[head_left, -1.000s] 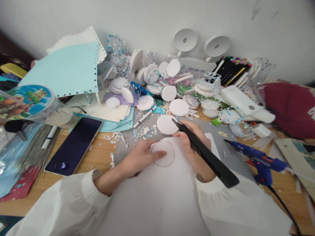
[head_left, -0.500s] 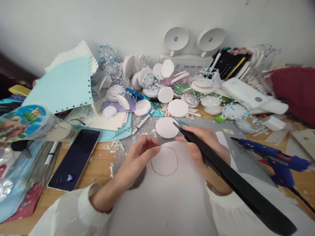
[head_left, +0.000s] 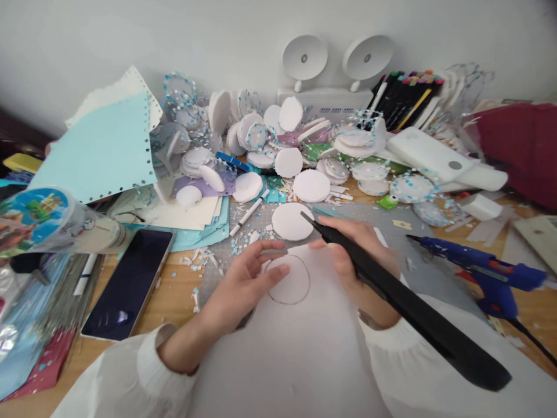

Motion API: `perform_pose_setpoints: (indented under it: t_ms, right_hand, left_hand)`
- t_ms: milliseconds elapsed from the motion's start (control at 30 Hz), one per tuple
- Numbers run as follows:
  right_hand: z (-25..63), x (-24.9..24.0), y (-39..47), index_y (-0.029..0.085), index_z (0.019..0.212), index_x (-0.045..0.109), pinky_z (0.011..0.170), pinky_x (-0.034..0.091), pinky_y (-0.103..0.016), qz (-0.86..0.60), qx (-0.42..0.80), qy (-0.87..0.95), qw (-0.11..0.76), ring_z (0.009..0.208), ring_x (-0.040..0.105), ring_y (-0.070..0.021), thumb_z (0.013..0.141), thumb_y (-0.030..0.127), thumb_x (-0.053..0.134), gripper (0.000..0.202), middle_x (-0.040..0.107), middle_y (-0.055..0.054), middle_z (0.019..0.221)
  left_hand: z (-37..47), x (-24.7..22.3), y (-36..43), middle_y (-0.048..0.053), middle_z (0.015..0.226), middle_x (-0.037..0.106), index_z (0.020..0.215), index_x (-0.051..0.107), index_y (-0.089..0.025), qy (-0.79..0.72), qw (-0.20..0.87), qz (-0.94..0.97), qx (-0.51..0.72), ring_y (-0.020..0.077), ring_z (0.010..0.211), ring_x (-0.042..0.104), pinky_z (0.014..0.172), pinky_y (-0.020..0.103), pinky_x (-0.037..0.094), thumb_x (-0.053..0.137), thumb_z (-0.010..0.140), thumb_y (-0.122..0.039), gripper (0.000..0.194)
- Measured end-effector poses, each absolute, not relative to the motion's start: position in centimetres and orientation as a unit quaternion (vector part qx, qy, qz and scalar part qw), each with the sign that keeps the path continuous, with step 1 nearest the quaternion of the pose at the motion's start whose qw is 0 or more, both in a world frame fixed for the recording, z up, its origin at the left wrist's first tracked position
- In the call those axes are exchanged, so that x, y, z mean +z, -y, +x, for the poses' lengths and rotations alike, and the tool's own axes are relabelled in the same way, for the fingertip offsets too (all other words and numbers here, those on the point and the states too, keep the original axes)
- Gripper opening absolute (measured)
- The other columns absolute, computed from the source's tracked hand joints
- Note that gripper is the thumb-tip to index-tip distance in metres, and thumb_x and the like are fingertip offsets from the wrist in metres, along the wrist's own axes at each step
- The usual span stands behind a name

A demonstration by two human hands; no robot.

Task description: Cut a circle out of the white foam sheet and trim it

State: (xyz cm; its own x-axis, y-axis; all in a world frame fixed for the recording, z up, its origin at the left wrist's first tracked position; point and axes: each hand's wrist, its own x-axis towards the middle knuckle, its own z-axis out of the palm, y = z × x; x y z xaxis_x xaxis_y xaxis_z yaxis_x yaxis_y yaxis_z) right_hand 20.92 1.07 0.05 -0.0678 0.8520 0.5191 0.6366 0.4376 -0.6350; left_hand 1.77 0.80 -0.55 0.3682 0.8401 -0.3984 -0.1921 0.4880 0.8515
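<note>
Hands apart from each other, both over the near side of a wooden counter (head_left: 178, 299). Left hand (head_left: 243, 278) is half open, fingers loosely curled and thumb reaching across the outline of a thin drawn circle (head_left: 309, 280) on a large white sheet (head_left: 296, 354); whether the thumb presses the surface, cannot tell. Right hand (head_left: 363, 255) is closed around a long, slim black tool (head_left: 404, 302), its narrow tip pointing up and leftward, seen against a round white disc (head_left: 290, 222); contact between tip and disc unclear. Sheet lies below and between the hands, circle near its far edge, partly over a grey cutting mat (head_left: 435, 284). Beyond the disc, a crowded heap of white rounds (head_left: 311, 186), several ringed with blue and white bits. A white-barrelled pen (head_left: 250, 212) lies aslant, left of the disc, among small paper scraps (head_left: 200, 264). Left side: dark-screened phone (head_left: 128, 284) flat on the wood, clear plastic cup (head_left: 104, 229) just beside it, light blue sheet (head_left: 100, 148) propped behind. Right side: blue glue gun (head_left: 487, 270), nozzle toward the mat; small green clip (head_left: 387, 201) farther back. White twin-headed lamp (head_left: 304, 58) stands at the wall.
</note>
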Motion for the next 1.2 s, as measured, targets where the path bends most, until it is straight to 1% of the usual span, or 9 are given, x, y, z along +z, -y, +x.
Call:
perform_pose_setpoints:
  t_ms: [133,267,333,433,500,700,833,1033,1200]
  right_hand:
    - [21.1,-0.4,-1.2,0.026,0.109,0.063,0.083,0.046,-0.039,-0.519,0.186,0.655,0.517,0.083,0.064,-0.0218,0.089,0.036,0.05,0.026,0.07,0.001,0.069]
    - [21.5,-1.2,-1.9,0.024,0.1,0.068,0.056,0.045,-0.031,-0.456,0.334,0.59,0.576,0.053,0.054,-0.0149,0.087,0.039,0.051,0.027,0.059,0.003,0.058]
    - [21.7,-1.5,-2.2,0.024,0.093,0.07,0.049,0.042,-0.028,-0.461,0.387,0.563,0.567,0.055,0.055,-0.0148,0.087,0.037,0.05,0.025,0.062,0.001,0.064]
    - [22.0,-1.6,-2.2,0.024,0.083,0.073,0.061,0.048,-0.029,-0.483,0.389,0.57,0.54,0.076,0.064,-0.0184,0.087,0.032,0.052,0.022,0.07,-0.001,0.083]
    - [22.1,-1.5,-2.2,0.025,0.079,0.073,0.068,0.05,-0.03,-0.475,0.376,0.588,0.536,0.08,0.065,-0.0192,0.086,0.03,0.054,0.021,0.071,0.0,0.084]
    - [22.5,-1.5,-2.0,0.023,0.087,0.07,0.057,0.047,-0.03,-0.475,0.416,0.589,0.505,0.072,0.063,-0.0192,0.083,0.035,0.057,0.018,0.069,-0.002,0.082]
    - [22.6,-1.6,-2.0,0.023,0.09,0.063,0.048,0.043,-0.029,-0.478,0.446,0.589,0.476,0.061,0.062,-0.0191,0.083,0.037,0.057,0.016,0.067,0.0,0.069]
    - [22.5,-1.5,-2.1,0.024,0.09,0.058,0.04,0.037,-0.027,-0.472,0.455,0.604,0.454,0.047,0.057,-0.017,0.083,0.038,0.057,0.016,0.061,0.003,0.057]
    - [22.4,-1.7,-2.0,0.024,0.093,0.055,0.039,0.032,-0.025,-0.468,0.47,0.594,0.456,0.044,0.051,-0.0141,0.083,0.037,0.058,0.016,0.054,0.005,0.054]
  left_hand:
    - [1.8,-0.7,-0.8,0.003,0.09,0.066,0.109,0.051,-0.022,-0.482,0.716,0.39,0.321,0.0138,0.071,0.062,0.061,0.023,0.048,0.069,0.077,-0.036,0.04]
    - [1.8,-0.7,-0.8,0.0,0.08,0.066,0.106,0.05,-0.021,-0.489,0.704,0.391,0.334,0.012,0.062,0.06,0.054,0.021,0.046,0.071,0.075,-0.037,0.04]
    - [1.8,-0.8,-0.9,0.0,0.079,0.065,0.103,0.049,-0.021,-0.482,0.709,0.387,0.34,0.0113,0.06,0.059,0.052,0.02,0.045,0.071,0.074,-0.036,0.039]
    - [1.8,-0.9,-0.9,-0.001,0.077,0.064,0.1,0.046,-0.021,-0.47,0.719,0.381,0.343,0.0108,0.058,0.057,0.05,0.019,0.043,0.072,0.074,-0.035,0.039]
    - [1.7,-0.9,-0.9,-0.002,0.074,0.063,0.098,0.045,-0.022,-0.463,0.722,0.38,0.345,0.0102,0.057,0.056,0.05,0.019,0.042,0.072,0.075,-0.034,0.038]
    - [1.9,-0.9,-0.9,-0.005,0.066,0.058,0.088,0.038,-0.022,-0.461,0.722,0.371,0.358,0.0095,0.055,0.053,0.05,0.018,0.036,0.074,0.072,-0.034,0.04]
    - [1.9,-0.9,-0.9,-0.006,0.066,0.056,0.085,0.036,-0.023,-0.473,0.715,0.374,0.355,0.0099,0.055,0.051,0.049,0.019,0.032,0.074,0.07,-0.037,0.043]
    - [1.9,-1.1,-1.0,-0.01,0.057,0.04,0.081,0.035,-0.022,-0.49,0.69,0.396,0.356,0.0056,0.049,0.036,0.046,0.019,0.022,0.073,0.072,-0.037,0.042]
    - [1.8,-1.2,-0.9,-0.01,0.056,0.035,0.079,0.035,-0.022,-0.509,0.67,0.413,0.348,0.0057,0.05,0.031,0.047,0.02,0.02,0.072,0.072,-0.039,0.042]
